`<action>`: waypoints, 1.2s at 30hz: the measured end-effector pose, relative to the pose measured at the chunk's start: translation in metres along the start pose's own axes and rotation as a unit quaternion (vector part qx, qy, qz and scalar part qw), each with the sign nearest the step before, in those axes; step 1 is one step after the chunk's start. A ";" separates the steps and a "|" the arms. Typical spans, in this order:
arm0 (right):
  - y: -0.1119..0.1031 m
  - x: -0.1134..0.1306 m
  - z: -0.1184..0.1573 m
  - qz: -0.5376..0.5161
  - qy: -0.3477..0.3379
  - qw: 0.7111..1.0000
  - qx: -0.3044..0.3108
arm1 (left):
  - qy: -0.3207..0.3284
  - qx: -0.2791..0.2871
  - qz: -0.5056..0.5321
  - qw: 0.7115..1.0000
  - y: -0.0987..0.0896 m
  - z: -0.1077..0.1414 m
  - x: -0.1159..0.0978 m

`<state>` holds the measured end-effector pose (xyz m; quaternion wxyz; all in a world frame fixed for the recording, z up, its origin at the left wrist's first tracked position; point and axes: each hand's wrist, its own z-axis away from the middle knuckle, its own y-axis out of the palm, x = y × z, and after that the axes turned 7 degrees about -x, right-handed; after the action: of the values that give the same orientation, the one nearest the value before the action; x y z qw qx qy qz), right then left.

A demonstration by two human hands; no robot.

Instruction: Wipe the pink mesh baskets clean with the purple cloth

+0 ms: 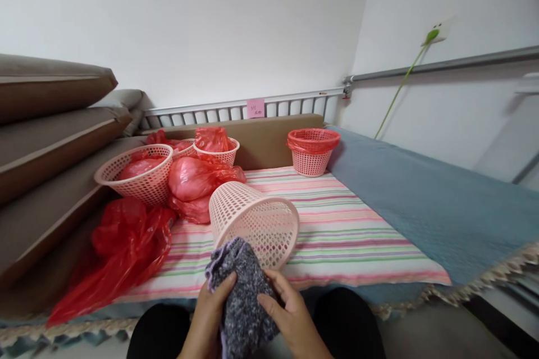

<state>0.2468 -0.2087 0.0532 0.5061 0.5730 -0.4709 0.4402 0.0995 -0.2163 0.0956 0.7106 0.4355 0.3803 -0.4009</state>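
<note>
A dark grey speckled knitted cloth (248, 297) with a lilac edge is held up between my hands, over my lap. My left hand (210, 308) grips its left side, thumb on top. My right hand (290, 311) pinches its right side between thumb and fingers. What exact kind of item the cloth is, I cannot tell. Just beyond it, a pale pink plastic basket (236, 204) lies on its side, its mouth turned towards me. The cloth's top edge overlaps the basket's rim in this view.
A striped cloth (349, 235) covers part of the blue bed cover (421, 179). To the left are red plastic bags (126, 241), a filled basket (155, 179) and stacked cushions (50, 145). A red-lined basket (314, 159) stands at the back right. A green cord (400, 89) hangs from the wall socket.
</note>
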 end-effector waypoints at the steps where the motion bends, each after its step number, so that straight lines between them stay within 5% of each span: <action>1: -0.002 -0.001 -0.001 -0.013 -0.006 1.000 0.009 | -0.007 -0.009 0.014 1.000 0.001 0.001 0.000; 6: -0.013 -0.011 -0.001 0.009 -0.007 1.000 0.001 | 0.092 -0.051 -0.058 0.993 -0.003 -0.006 -0.001; 10: -0.018 -0.006 0.013 0.100 -0.073 0.992 0.014 | 0.291 -0.094 -0.204 0.930 -0.004 -0.017 0.004; 13: -0.016 -0.005 0.024 0.119 -0.100 0.985 0.070 | 0.355 -0.048 -0.296 0.885 0.004 -0.018 0.019; 18: -0.018 -0.028 0.020 -0.044 0.065 0.996 -0.036 | 0.308 0.122 -0.339 0.880 0.014 -0.008 0.054; 23: -0.025 -0.035 0.010 -0.278 0.176 0.938 -0.104 | 0.229 0.338 -0.284 0.867 0.016 -0.010 0.067; 31: -0.041 -0.050 0.001 -0.284 0.240 0.915 -0.155 | 0.136 0.333 -0.212 0.909 0.017 -0.027 0.086; 34: -0.052 -0.053 -0.001 -0.277 0.260 0.909 -0.170 | 0.160 0.345 -0.248 0.891 -0.001 -0.021 0.072; 36: -0.061 -0.053 -0.002 -0.257 0.274 0.910 -0.177 | 0.097 0.357 -0.299 0.880 -0.026 -0.018 0.060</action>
<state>0.2975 -0.1991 -0.0087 0.8038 0.4326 -0.2200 0.3440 0.0961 -0.2218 0.0281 0.3131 0.5615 0.3905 -0.6589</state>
